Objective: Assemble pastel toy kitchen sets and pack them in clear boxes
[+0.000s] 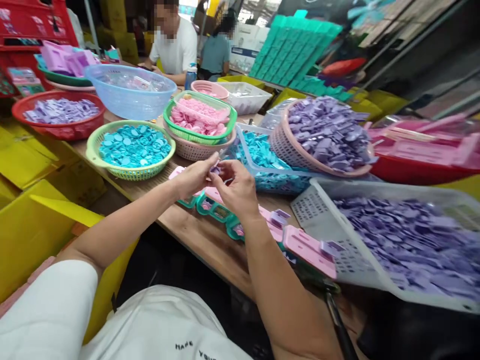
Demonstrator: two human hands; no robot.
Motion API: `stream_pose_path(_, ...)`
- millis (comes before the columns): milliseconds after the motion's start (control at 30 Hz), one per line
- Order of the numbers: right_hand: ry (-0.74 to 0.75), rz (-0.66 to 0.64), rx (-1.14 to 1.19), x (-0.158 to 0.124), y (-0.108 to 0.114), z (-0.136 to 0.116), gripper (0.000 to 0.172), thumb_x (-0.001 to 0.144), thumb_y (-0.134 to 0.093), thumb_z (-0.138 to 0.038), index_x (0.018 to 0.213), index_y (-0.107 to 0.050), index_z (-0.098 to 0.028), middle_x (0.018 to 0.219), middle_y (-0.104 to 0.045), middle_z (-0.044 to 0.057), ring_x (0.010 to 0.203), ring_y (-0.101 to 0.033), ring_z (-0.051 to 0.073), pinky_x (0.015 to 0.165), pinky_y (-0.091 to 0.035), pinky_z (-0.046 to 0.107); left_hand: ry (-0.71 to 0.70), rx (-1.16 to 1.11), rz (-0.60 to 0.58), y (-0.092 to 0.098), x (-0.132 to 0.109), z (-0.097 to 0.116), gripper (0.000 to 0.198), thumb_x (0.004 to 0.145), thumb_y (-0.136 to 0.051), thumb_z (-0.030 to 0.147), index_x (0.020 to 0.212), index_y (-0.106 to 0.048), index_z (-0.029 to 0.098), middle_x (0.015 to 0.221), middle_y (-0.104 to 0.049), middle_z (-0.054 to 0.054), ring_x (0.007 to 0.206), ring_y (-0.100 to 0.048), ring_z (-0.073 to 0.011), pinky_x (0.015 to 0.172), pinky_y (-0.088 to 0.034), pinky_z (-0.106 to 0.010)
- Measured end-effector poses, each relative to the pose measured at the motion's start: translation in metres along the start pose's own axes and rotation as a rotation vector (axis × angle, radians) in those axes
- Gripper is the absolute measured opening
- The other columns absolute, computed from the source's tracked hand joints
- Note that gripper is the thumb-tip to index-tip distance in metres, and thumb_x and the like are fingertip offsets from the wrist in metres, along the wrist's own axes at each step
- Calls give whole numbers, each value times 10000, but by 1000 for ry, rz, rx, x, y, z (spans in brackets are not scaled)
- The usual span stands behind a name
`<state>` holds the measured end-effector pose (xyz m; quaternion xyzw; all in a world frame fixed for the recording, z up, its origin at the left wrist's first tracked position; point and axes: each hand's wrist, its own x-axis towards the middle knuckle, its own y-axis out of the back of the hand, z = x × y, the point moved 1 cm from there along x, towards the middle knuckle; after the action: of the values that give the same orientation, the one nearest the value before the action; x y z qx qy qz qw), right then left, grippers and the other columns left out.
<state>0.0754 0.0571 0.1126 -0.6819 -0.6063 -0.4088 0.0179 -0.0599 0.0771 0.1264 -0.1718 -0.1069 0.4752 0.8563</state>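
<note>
My left hand (198, 176) and my right hand (238, 188) meet above the table, fingers pinched around a small purple plastic piece (215, 169). Fingers cover much of the piece, so its full shape is hidden. Beneath my hands runs a row of toy-like boxes with pink tops and teal frames (213, 206). The nearest pink-topped box (305, 246) has a purple piece (330, 248) on its right end. Another purple piece (280, 217) sits on the box just beyond it.
A white crate (318, 215) of purple pieces stands right. Behind it are a pink basket (282, 137) of purple parts and a clear bin (262, 177) of blue parts. A green basket (131, 172) of blue discs sits left. A person (183, 45) sits across the table.
</note>
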Motion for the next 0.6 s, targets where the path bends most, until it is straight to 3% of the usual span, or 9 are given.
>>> stream_pose_path(67,-16,-89,96,4,-4,1,307,826,-689,-365,1068,-581,-210,768,-584,-27,654,-569,138,616,-481,280,-18,45,-18,11,-5,3,287,853,-677,379,943,-666,107,783,-615,-23,675,-549,-103,696,-448,-238)
stream_pose_path(133,-18,-196,180,10,-6,0,376,826,-690,-377,1144,-569,-219,741,-558,-48,633,-549,124,580,-451,259,-18,118,-19,21,-8,8,111,778,-671,174,861,-663,101,708,-569,5,615,-501,-75,633,-409,-209)
stream_pose_path(233,-36,-303,240,21,-7,-3,362,811,-714,-401,1114,-633,-220,681,-499,-69,584,-463,94,557,-389,237,16,247,4,31,-7,22,223,673,-554,18,845,-669,101,662,-551,17,581,-495,-71,580,-385,-199)
stream_pose_path(333,-82,-265,250,37,-9,-3,335,729,-784,-460,907,-675,-198,660,-485,-61,597,-428,88,572,-368,238,80,322,-16,36,-2,37,246,655,-536,11,844,-669,95,696,-598,-6,608,-544,-87,594,-419,-211)
stream_pose_path(433,-134,-300,270,49,-13,2,439,636,-818,-554,775,-620,-188,722,-568,-25,663,-498,111,624,-414,256,83,483,-20,41,4,45,132,682,-584,39,778,-659,91,685,-607,-10,594,-525,-82,580,-404,-206)
stream_pose_path(533,-186,-376,206,52,-15,11,491,651,-763,-633,740,-583,-185,716,-582,-10,648,-493,116,605,-404,262,27,811,54,49,10,44,28,723,-663,129,732,-669,103,625,-579,10,557,-456,-79,526,-339,-201)
stream_pose_path(600,-194,-397,112,51,-16,16,458,696,-721,-618,715,-573,-185,673,-564,-16,611,-446,105,576,-372,256,48,979,87,53,13,38,102,747,-700,211,739,-692,110,590,-557,19,526,-417,-81,502,-311,-213)
